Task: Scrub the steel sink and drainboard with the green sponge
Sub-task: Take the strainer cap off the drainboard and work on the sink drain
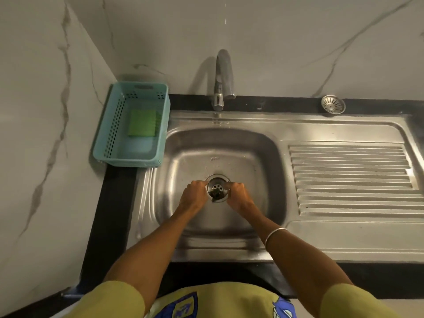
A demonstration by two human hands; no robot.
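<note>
Both your hands are down in the sink [220,143], one on each side of the drain [217,188]. Your left hand [195,195] and your right hand [237,193] are curled, with the fingers pressed at the drain's rim, but you hold nothing that I can see. The sponge [142,122] is not with you at all. It lies flat in the blue basket [117,125], which sits on the tabletop [110,214] just beside the sink's left edge, up and to the left of your left hand and well apart from it. So I think the scrubbing has not begun. Here is what could go wrong. The drain is open, since the strainer [333,104] sits far off by the wall, behind the drainboard [351,177], so bits you scrub loose could wash down the hole. The basket is light and stands close to the sink's edge, so a quick grab could tip it in. The steel looks wet and shiny, so your hand may slip when you press hard. The tap [221,81] hangs over the back of the sink, and you could bump it when you reach there.
</note>
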